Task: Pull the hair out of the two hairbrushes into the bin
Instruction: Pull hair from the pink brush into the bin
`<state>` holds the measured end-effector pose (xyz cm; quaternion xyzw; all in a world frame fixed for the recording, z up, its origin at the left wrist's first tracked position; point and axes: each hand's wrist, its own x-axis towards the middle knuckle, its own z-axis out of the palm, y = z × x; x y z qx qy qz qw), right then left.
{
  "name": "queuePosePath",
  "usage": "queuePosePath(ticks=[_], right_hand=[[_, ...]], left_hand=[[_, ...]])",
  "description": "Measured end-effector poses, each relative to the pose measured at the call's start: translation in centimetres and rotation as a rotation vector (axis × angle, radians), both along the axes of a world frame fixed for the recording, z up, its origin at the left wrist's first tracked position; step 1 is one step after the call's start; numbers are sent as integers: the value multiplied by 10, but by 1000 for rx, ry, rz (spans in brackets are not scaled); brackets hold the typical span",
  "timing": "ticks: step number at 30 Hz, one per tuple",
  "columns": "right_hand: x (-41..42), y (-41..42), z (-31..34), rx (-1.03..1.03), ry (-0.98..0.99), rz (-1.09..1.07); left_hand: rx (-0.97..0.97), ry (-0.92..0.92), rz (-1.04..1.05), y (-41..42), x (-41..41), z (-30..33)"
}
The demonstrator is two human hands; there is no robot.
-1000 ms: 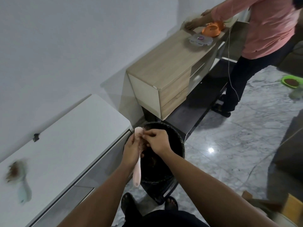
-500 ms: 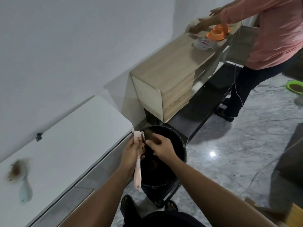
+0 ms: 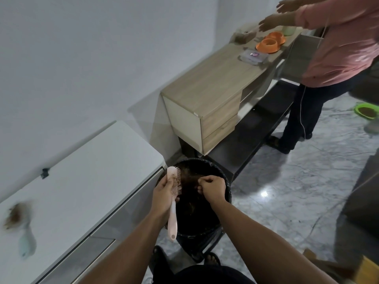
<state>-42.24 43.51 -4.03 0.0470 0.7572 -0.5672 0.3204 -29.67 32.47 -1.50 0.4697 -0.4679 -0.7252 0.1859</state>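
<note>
A: State the position of brush 1.

B: The pink hairbrush (image 3: 174,191) is held over the black bin (image 3: 224,182), head up, handle down, bristles facing right toward the other hand. The left hand (image 3: 163,194) is wrapped around the neck of the brush, just below the head. This grip keeps the bristle face exposed and places it above the bin opening, so loosened hair falls inside.

A: State of the right hand?

B: The right hand (image 3: 211,186) is closed into a pinch just beside the bristles, directly over the bin. A dark brown strand of hair (image 3: 189,178) appears to stretch from the bristles to the fingertips; blur prevents full confirmation. Judgement: a pull stroke is in progress.

A: Location of brush 2?

B: The pale blue hairbrush (image 3: 25,240) lies on the white tabletop (image 3: 92,181), well apart from the bin, at the left edge of the view. A brown clump of hair (image 3: 15,216) sits on its head. Judgement: brush 2 is not yet cleaned, so the task is under half complete.

A: Risks?

B: Some hair remains tangled in the pink bristles. Strands may drift outside the bin rim if released too high.
</note>
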Motion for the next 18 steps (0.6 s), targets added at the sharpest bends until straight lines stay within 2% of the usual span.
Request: queuePosePath(ticks=[4,8,9,14,16,18], right_hand=[[3,-2,12,-102,-22,-63],[21,-23,24,-315,18,308],[22,-28,24,-324,22,328],[-3,-1,5,-21,42,231],[-13,19,-8,65,-58,139],[-19,28,-18,67,-167,17]], left_hand=[[-5,-19,-8,-6,4,3],[0,30,-121,-5,0,4],[-35,21,-131,-3,0,4],[-196,-85,46,-22,10,9],[-151,-73,109,-35,16,13],[-68,-8,146,-42,20,18]])
